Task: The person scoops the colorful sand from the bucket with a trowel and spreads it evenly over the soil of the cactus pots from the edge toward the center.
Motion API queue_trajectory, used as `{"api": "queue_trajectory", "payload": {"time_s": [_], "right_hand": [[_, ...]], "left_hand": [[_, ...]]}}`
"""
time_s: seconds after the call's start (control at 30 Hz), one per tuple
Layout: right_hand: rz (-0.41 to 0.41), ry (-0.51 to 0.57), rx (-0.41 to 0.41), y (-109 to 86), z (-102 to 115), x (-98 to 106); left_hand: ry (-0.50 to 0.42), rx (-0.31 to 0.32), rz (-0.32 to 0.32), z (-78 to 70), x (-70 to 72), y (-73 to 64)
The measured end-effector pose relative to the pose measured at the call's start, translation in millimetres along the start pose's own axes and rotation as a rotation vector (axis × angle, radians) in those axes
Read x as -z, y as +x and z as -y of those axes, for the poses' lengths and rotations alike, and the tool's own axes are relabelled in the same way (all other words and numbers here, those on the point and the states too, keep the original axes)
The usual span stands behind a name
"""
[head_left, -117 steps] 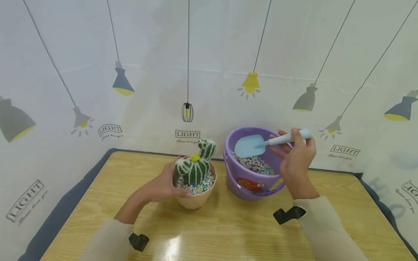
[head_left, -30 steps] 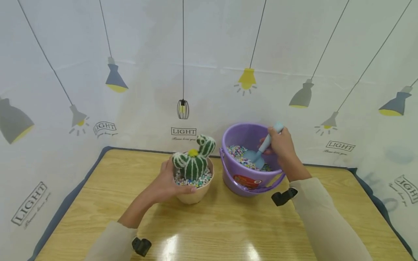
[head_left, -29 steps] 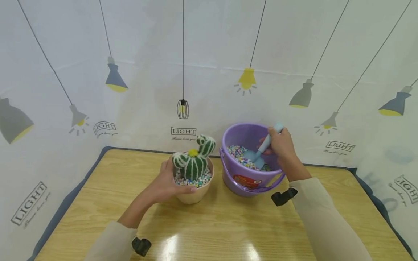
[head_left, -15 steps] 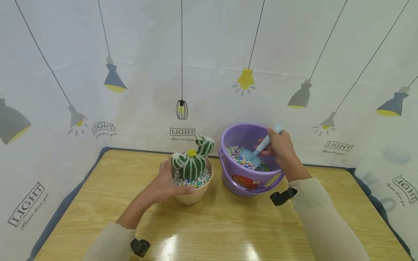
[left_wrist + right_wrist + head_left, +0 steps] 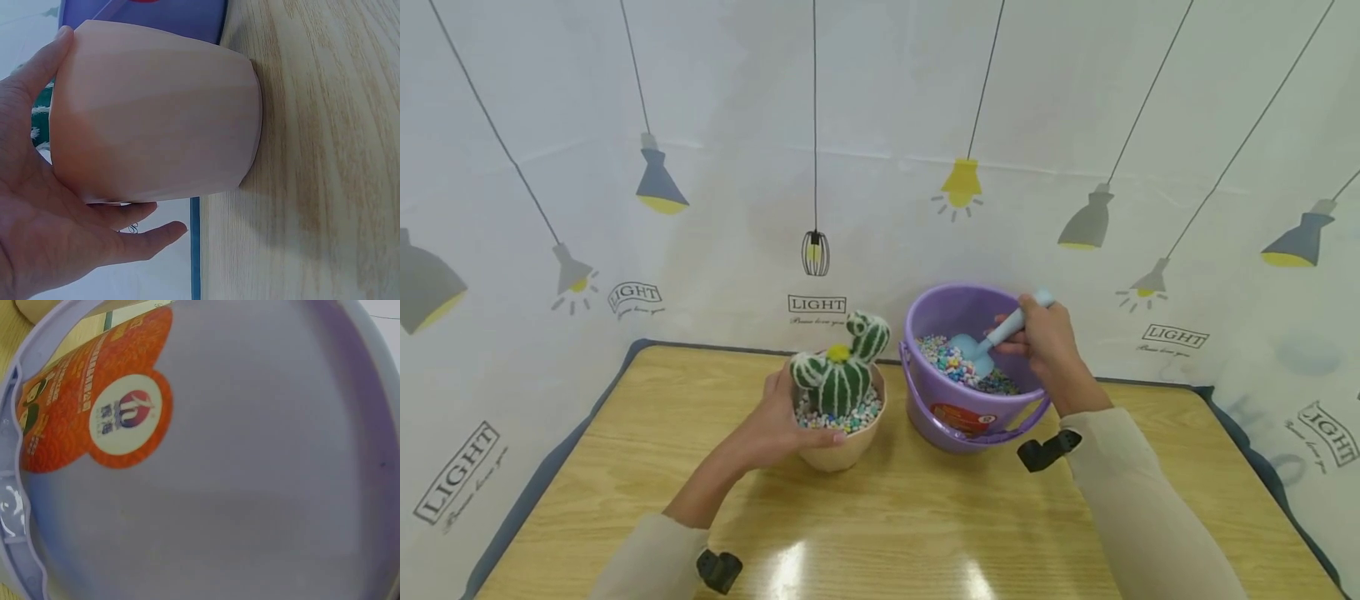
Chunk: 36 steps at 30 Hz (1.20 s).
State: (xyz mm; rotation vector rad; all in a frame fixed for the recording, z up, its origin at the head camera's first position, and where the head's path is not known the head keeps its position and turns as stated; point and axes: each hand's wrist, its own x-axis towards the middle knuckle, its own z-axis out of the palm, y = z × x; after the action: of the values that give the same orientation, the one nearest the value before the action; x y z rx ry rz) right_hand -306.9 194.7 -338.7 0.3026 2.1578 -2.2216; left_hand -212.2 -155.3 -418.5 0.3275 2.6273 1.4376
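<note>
My left hand (image 5: 778,425) grips a beige flowerpot (image 5: 841,454) by its rim, thumb in front and fingers at the far side. In the left wrist view the pot (image 5: 156,112) stands on the wood. A green knitted cactus (image 5: 841,388) with a yellow flower sits in it, among colourful pebbles (image 5: 857,417). My right hand (image 5: 1051,343) holds the handle of a light-blue toy shovel (image 5: 1006,327), tilted into a purple bucket (image 5: 928,383). The blade lies at the small pebbles (image 5: 943,360) inside. Only the bucket's wall (image 5: 262,456) shows in the right wrist view.
The wooden table (image 5: 880,533) ends in a dark blue edging. A white cloth (image 5: 737,167) printed with lamps hangs close behind the bucket. The bucket's purple handle (image 5: 1011,433) hangs down at its front, beside a red label (image 5: 962,418).
Since the earliest frame, my right hand has lowered the shovel from above the bucket into the pebbles. Over the last second the blade has shifted slightly left and up. My left hand keeps its grip.
</note>
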Motion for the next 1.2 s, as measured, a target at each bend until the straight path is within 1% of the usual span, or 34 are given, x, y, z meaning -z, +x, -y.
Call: {"api": "queue_trajectory", "payload": {"time_s": [0.13,0.23,0.43,0.7,0.8,1.03,1.2], "right_hand": [[-0.007,0.037,-0.002,-0.6,0.6,0.8],[-0.014,0.085,-0.008,-0.6,2.0,0.9],[-0.06,0.193,-0.02,-0.9,5.5,0.7],[-0.146,0.343,-0.033,-3.5,8.3,2.5],[-0.151,0.391,-0.032,-4.2,9.9,4.5],[-0.189,0.475,-0.033,-7.4,13.0,7.3],[-0.203,0.512,-0.034,-9.3,15.1,8.8]], "left_hand": [[0.008,-0.005,0.005,0.7,0.1,0.3],[0.013,-0.002,0.009,1.1,0.4,0.6],[0.018,0.007,0.007,0.5,1.8,0.9],[0.004,0.012,0.019,0.4,2.0,0.2],[0.003,0.008,0.024,0.3,2.5,0.6],[0.008,-0.01,0.043,1.0,5.8,1.5],[0.018,0.001,0.056,3.5,8.6,2.5]]}}
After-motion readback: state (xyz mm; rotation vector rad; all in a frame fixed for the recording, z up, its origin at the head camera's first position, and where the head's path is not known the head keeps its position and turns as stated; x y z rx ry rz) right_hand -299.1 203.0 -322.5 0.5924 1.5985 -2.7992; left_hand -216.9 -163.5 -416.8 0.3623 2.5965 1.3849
